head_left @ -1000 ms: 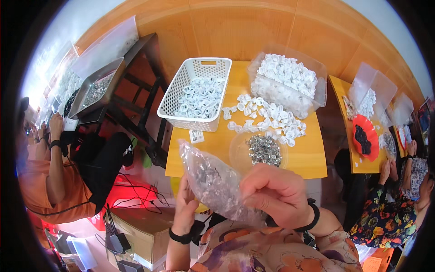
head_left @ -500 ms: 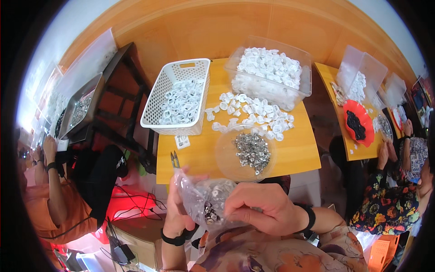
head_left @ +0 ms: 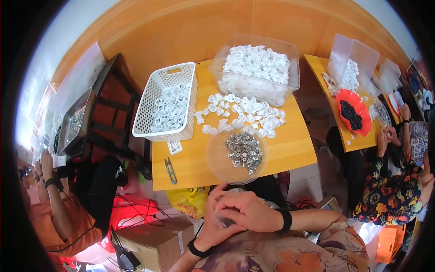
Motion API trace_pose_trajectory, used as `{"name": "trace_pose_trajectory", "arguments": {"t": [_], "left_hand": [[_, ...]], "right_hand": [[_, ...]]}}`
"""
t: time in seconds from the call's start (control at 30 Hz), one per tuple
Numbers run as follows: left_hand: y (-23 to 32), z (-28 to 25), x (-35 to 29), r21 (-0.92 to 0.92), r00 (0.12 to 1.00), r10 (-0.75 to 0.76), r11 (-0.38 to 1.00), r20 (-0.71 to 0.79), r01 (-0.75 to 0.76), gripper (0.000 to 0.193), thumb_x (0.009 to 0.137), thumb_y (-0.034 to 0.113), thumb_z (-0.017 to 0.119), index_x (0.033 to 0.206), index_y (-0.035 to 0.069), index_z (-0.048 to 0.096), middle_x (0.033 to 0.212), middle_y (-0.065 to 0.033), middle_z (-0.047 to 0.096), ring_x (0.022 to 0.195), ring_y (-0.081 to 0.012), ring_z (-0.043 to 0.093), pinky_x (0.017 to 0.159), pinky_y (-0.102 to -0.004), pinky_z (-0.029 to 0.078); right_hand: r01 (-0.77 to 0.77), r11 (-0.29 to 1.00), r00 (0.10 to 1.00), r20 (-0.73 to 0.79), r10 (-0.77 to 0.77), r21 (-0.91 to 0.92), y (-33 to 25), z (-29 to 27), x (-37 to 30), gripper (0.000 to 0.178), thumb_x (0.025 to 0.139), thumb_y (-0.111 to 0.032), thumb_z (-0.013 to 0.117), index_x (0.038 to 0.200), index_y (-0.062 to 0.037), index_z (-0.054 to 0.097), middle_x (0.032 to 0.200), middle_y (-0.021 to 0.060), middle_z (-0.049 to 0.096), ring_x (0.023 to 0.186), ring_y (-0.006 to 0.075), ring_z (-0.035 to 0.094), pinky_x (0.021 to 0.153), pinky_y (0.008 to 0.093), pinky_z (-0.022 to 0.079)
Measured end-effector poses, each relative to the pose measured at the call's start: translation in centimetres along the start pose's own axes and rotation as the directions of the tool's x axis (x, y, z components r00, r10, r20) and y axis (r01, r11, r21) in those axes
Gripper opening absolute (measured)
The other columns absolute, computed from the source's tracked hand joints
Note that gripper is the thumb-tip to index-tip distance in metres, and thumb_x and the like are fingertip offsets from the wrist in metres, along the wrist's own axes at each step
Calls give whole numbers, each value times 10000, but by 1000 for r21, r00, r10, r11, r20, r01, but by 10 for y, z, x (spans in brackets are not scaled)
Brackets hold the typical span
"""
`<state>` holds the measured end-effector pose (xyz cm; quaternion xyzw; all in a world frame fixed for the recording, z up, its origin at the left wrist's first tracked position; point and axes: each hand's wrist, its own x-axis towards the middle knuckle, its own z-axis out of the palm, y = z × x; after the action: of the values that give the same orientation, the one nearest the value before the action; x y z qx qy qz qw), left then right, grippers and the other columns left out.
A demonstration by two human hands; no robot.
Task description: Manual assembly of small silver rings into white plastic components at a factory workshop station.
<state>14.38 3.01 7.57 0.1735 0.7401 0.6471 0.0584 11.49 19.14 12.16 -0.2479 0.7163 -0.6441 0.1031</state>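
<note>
My left hand (head_left: 214, 225) and my right hand (head_left: 255, 211) are close together at the near edge of the table. Both are closed on a clear plastic bag (head_left: 225, 221), mostly hidden by my fingers and palms. Just beyond them stands a round clear plastic tub (head_left: 216, 161) with small shiny metal parts (head_left: 244, 152) piled in it. A pair of thread snips (head_left: 170, 170) lies on the table to the left of the tub. Small white plastic pieces (head_left: 247, 111) are strewn behind the tub.
A white perforated basket (head_left: 194, 97) and a clear bin (head_left: 293, 81), both holding white pieces, stand on my yellow table (head_left: 294, 149). Beneath it hangs a yellow bag (head_left: 188, 204). Co-workers sit at both sides; a red dish (head_left: 368, 119) of black parts is at right.
My hands have come together and moved slightly; the bag, plainly visible before, is now mostly covered. The thread snips and yellow bag are now uncovered. The view has shifted a little.
</note>
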Motion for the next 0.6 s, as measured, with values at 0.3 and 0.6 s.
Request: {"name": "trace_pose_trajectory", "arguments": {"t": [0.3, 0.6], "left_hand": [[-5, 26, -6, 147, 1000, -9, 989, -17, 11, 489, 789, 53, 642, 1247, 17, 475, 1038, -148, 553, 947, -278, 571, 837, -332, 447], [-4, 31, -5, 198, 989, -4, 980, -145, 33, 137, 905, 74, 505, 794, 1, 539, 686, -113, 523, 628, -244, 534, 582, -318, 412]], "right_hand": [[-125, 990, 973, 188, 135, -66, 17, -22, -20, 119, 829, -98, 627, 926, -33, 650, 824, 88, 662, 724, 147, 629, 669, 268, 484], [-284, 936, 947, -91, 308, 207, 10, -60, -37, 155, 905, -95, 603, 1012, 10, 639, 929, 23, 658, 828, 50, 588, 727, 211, 489]]}}
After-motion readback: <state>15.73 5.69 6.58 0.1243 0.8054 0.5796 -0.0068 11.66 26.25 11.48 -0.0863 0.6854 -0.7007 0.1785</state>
